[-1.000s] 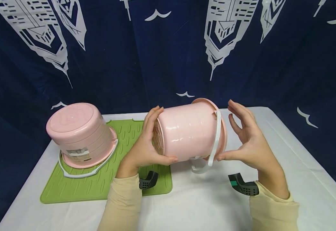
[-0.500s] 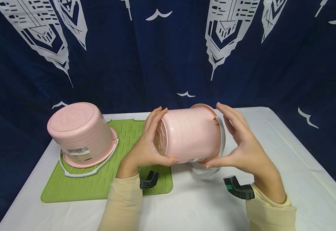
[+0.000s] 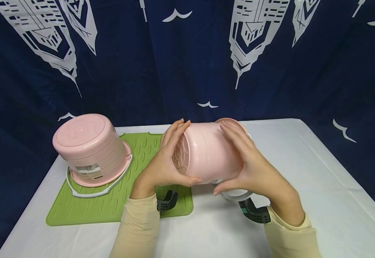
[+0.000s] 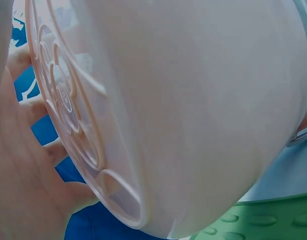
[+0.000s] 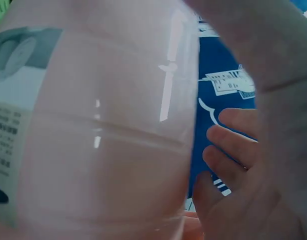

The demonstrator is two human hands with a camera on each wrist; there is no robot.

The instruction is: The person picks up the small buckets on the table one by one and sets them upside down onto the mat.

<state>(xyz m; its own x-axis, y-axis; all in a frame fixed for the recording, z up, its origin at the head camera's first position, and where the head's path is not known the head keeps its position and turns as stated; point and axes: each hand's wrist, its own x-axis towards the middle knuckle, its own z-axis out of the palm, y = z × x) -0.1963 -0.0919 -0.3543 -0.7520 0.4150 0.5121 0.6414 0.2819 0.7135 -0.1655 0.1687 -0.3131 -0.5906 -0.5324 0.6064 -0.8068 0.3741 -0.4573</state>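
A pink bucket [image 3: 207,154] with a white handle [image 3: 237,195] lies on its side in the air over the table, its base facing left. My left hand [image 3: 165,165] grips it at the base end, thumb in front and fingers behind the patterned bottom [image 4: 68,100]. My right hand [image 3: 250,165] is spread around the rim end, thumb low in front and fingers over the top. In the right wrist view, several right fingertips [image 5: 231,142] show apart from the wall. The printed label [image 5: 11,125] shows there too.
At left a second pink bucket [image 3: 82,150] sits upside down on a green mat [image 3: 107,211], its handle [image 3: 94,194] lying around it. The white-covered table [image 3: 213,236] extends to a dark blue printed curtain [image 3: 187,64] behind.
My right hand has moved left from beyond the rim to around the bucket's side. The held bucket has tilted slightly, and its handle is now mostly behind my right hand.
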